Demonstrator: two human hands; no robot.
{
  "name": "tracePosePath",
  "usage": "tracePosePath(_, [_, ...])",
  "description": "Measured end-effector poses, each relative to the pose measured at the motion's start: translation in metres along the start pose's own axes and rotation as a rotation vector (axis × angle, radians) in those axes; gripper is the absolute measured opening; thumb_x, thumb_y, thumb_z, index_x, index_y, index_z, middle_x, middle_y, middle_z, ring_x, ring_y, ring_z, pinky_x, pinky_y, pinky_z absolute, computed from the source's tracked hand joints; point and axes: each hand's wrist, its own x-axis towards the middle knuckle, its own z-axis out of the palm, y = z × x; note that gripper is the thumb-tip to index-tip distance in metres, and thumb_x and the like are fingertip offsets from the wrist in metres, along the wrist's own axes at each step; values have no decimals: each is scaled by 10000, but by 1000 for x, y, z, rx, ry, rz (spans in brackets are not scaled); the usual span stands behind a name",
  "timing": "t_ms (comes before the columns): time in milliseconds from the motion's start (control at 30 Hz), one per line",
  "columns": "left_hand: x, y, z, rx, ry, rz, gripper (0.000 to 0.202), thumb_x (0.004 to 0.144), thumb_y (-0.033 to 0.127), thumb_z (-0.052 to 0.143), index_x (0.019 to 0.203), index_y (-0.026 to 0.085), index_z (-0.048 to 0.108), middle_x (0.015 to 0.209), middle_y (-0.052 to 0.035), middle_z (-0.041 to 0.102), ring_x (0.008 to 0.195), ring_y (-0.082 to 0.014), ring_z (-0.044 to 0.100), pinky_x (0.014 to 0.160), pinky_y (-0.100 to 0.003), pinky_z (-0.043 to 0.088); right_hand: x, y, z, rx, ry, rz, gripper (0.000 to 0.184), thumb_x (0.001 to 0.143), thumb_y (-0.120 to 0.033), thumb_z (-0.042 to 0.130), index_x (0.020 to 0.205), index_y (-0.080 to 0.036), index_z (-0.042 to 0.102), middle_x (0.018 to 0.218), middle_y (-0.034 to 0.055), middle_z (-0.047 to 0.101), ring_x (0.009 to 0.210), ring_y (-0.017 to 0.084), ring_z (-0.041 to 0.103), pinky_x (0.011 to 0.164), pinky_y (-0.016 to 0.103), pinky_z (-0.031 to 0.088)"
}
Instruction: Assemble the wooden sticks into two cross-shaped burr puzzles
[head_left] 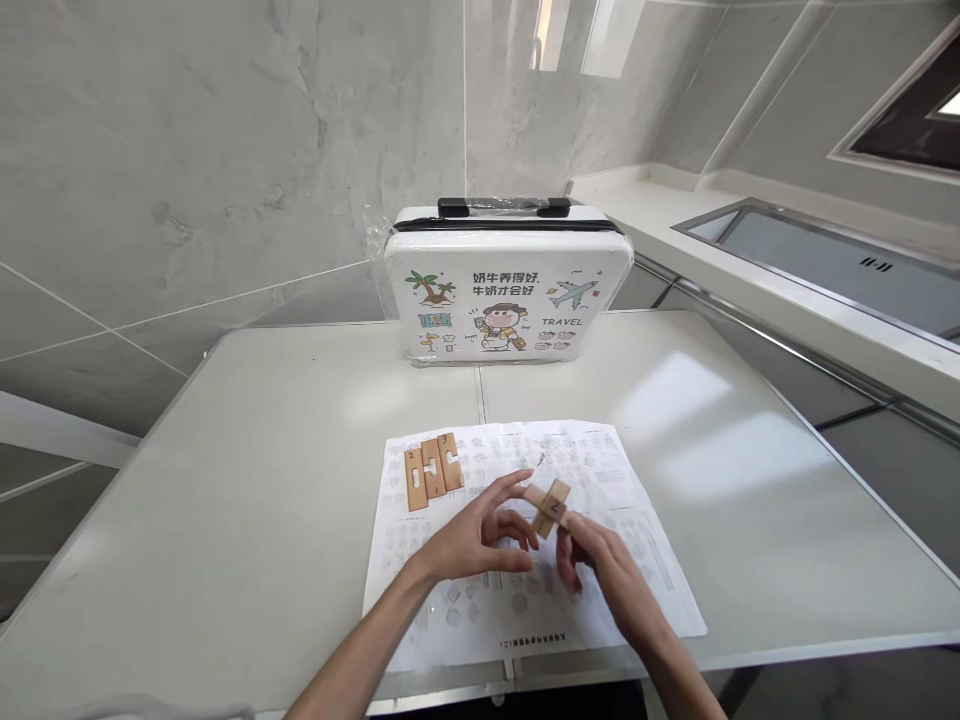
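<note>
Tan wooden crossed pieces (553,508), probably light, stiff and best held by their bar ends, hung over the white printed paper sheet (450,645), pinched in the right hand (607,562), the left hand (478,530) loosely spread, apparently touching their far end.

Three loose pieces (436,484), one crossed assembly (553,508), one case (509,287).
</note>
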Motion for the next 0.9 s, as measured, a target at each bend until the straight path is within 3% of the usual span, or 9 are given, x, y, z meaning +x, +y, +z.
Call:
tracePosePath(100, [1,-2,-1,-1,49,-16,921,789,293,915,1560,393,420,1530,-160,469,1038,-212,693,898,-402,568,8,-5,-23,-226,166,-34,581,1039,-653,417,679,-219,557,593,14,596,571,176,548,613,293,447])
tracePosePath(300, [1,4,0,61,73,-63,606,863,359,843,1403,248,590,1327,-138,624,992,-192,689,885,-368,558,31,-12,-66,-697,409,-34,569,1029,-608,411,605,-245,518,565,16,620,516,182,529,574,300,387])
tracePosePath(600, [0,7,1,77,72,-77,471,880,398,820,1282,212,662,1194,-108,671,984,-200,689,899,-380,544,61,-13,-93,-983,508,77,481,1006,-543,392,645,-256,528,618,47,687,617,238,635,601,311,384])
tracePosePath(900, [0,7,1,84,66,-78,463,887,411,809,1278,209,664,1172,-105,680,962,-201,691,910,-407,558,70,-14,-95,-983,502,126,474,1003,-540,399,678,-250,583,652,44,702,653,234,637,603,297,381])
